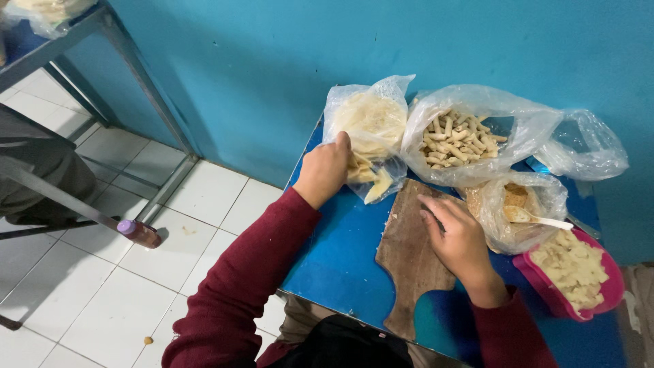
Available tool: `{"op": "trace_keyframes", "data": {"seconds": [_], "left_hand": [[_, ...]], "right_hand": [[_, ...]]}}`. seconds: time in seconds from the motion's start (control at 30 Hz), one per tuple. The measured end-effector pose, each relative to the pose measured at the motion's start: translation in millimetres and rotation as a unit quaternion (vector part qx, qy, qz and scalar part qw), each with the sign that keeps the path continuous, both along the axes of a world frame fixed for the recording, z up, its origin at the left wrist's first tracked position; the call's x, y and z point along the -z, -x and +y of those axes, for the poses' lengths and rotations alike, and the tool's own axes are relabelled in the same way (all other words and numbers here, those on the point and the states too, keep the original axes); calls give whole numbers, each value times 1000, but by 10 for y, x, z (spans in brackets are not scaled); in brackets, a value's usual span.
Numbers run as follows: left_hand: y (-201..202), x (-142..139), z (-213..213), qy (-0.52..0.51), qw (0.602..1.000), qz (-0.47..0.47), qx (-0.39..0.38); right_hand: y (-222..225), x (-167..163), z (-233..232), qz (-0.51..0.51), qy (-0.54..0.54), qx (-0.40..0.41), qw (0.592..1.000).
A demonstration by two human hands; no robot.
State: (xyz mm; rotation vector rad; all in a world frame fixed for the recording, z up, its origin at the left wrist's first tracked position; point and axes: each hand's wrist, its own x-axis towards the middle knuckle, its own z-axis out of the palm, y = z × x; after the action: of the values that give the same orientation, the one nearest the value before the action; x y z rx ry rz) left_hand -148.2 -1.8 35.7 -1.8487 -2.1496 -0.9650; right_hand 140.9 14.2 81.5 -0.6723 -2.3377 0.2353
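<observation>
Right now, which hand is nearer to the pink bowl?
Right. The right hand lies on the wooden board just left of the pink bowl; the left hand is far across, in the bag of flat wrappers.

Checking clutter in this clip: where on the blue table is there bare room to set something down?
Bare blue table lies left of the wooden board, below the left hand. The back and right are crowded: three plastic bags and the pink bowl sit close together beside the right hand.
</observation>
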Motion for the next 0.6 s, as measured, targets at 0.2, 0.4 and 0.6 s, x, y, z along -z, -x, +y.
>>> {"op": "trace_keyframes", "data": {"seconds": [0.2, 0.4, 0.6], "left_hand": [[-2, -53, -32, 17, 999, 14, 33], [-58, -68, -33, 29, 999, -17, 14], [-55, -112, -108, 48, 998, -8, 36]], "right_hand": [[-1, 50, 13, -10, 26, -2, 1000], [-3, 75, 27, -32, 42, 3, 999], [-2, 88, 28, -29, 47, -8, 998]]}}
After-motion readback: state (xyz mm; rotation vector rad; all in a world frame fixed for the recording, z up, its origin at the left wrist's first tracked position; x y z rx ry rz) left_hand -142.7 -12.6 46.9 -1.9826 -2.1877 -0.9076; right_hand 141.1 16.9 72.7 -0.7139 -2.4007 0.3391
